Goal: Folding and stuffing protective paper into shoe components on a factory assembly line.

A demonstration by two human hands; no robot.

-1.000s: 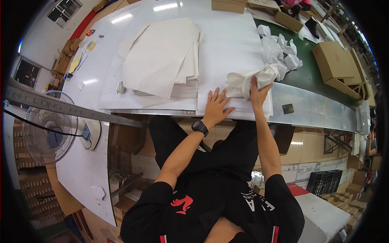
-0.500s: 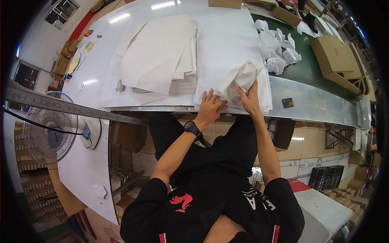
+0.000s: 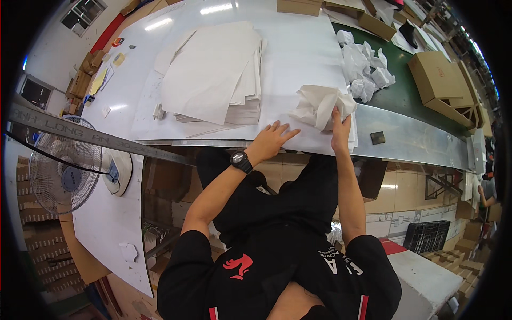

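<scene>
Left hand [image 3: 268, 143], right hand [image 3: 341, 129] apart: left spread near lower right corner of paper pile [image 3: 208, 74], right clamped on crumpled paper [image 3: 319, 106] right of pile. Farther right of pile: white wads [image 3: 360, 68], then brown carton [image 3: 440, 81].

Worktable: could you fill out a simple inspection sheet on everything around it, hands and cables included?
Surface: white worktable, with a metal strip and green surface to the right.
Job's things: crumpled white paper in hand; paper stack left of it; white paper bundles on the green.
Clutter: small dark block on the metal strip; tape roll far left.
Hands: right hand grips the crumpled paper; left hand, fingers spread, at the near edge, nothing seen in it.
Cables: dark cable crosses before the fan.
Surroundings: cardboard box at right.
</scene>
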